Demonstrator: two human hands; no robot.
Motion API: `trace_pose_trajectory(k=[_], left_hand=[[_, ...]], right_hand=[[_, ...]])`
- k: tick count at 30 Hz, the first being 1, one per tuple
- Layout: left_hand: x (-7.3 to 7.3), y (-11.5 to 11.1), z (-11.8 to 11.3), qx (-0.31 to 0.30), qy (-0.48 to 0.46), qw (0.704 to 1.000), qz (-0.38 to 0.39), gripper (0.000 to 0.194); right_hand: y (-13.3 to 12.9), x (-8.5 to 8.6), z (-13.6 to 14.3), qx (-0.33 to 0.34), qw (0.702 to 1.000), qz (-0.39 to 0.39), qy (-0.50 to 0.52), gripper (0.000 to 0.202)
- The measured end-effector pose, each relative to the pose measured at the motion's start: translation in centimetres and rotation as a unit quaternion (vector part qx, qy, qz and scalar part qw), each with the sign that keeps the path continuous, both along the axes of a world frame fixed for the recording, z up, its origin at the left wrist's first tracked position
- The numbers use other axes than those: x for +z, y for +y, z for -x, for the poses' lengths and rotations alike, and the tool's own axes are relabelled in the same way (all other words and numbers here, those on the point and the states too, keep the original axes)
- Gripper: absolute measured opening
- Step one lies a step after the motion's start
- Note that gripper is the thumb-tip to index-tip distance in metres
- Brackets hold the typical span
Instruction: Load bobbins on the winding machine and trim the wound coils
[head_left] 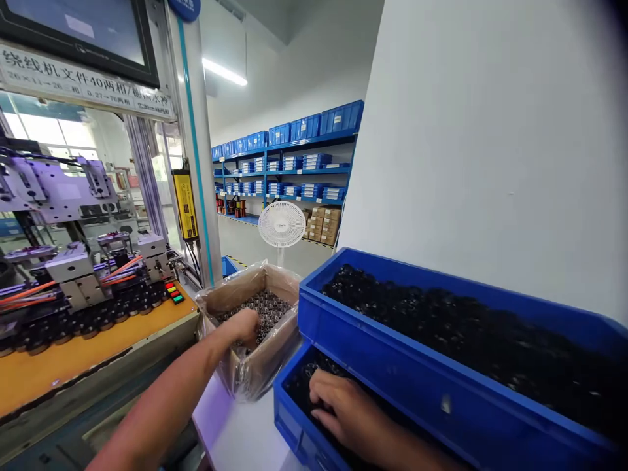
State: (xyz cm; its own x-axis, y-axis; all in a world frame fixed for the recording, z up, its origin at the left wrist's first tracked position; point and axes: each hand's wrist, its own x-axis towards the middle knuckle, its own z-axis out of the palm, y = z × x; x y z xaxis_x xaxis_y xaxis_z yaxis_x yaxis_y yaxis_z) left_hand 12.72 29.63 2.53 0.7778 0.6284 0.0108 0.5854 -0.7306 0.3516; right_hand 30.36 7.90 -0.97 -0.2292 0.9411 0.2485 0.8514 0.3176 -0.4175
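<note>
My left hand (244, 325) reaches down into a plastic-lined cardboard box (275, 350) of small metallic parts (269, 307). Its fingers look bent together among the parts, and their tips are hidden, so what they hold cannot be made out. Inside the lower blue bin (289, 418), my right hand (343, 405) lies over small black parts (307, 379). The thumb stands apart from the curled fingers, with no part visibly held between them. The upper blue bin (422, 347), filled with black parts (417, 307), overhangs the lower one.
A machine (73, 275) with an orange worktop (161, 320) stands at left, black round parts lined along it. Coloured buttons (173, 292) sit at its corner. Behind the box are a white fan (281, 224) and blue shelving (309, 171). A white panel (471, 163) rises behind the bins.
</note>
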Motion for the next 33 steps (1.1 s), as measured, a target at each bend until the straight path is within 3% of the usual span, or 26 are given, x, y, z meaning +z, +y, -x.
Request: trace_pose_trajectory(k=[4,10,12,15,19,22,26,33], left_hand=[[0.6,-3.3,3.5,0.063,-0.205,0.974,0.070,0.030],[-0.8,-15.0,11.5,0.114,-0.426,0.878,0.185,0.038],[-1.3,-18.2,13.1,0.133,-0.488,0.823,0.259,0.036],[-1.7,-21.1,14.4,0.131,-0.555,0.728,0.381,0.034],[-1.6,-23.5,14.8,0.109,-0.599,0.666,0.431,0.030],[-1.6,-25.0,14.7,0.100,-0.604,0.647,0.454,0.031],[-1.8,-26.3,14.0,0.106,-0.603,0.639,0.466,0.040],[-2.5,-26.6,13.1,0.110,-0.601,0.663,0.432,0.038]], right_hand=[[0.1,-0.3,0.2,0.034,0.997,-0.071,0.023,0.013],[0.0,-0.6,0.7,0.031,0.976,-0.207,0.060,0.013],[-0.6,0.4,2.0,0.039,0.966,-0.245,0.066,0.020],[-2.2,3.1,5.3,0.099,0.952,-0.280,0.069,0.027],[-4.7,5.7,10.4,0.184,0.937,-0.275,0.115,0.022],[-6.0,5.7,12.2,0.219,0.931,-0.255,0.142,0.024],[-6.7,4.6,12.1,0.244,0.926,-0.242,0.158,0.023],[-6.7,4.2,11.8,0.245,0.922,-0.251,0.165,0.021]])
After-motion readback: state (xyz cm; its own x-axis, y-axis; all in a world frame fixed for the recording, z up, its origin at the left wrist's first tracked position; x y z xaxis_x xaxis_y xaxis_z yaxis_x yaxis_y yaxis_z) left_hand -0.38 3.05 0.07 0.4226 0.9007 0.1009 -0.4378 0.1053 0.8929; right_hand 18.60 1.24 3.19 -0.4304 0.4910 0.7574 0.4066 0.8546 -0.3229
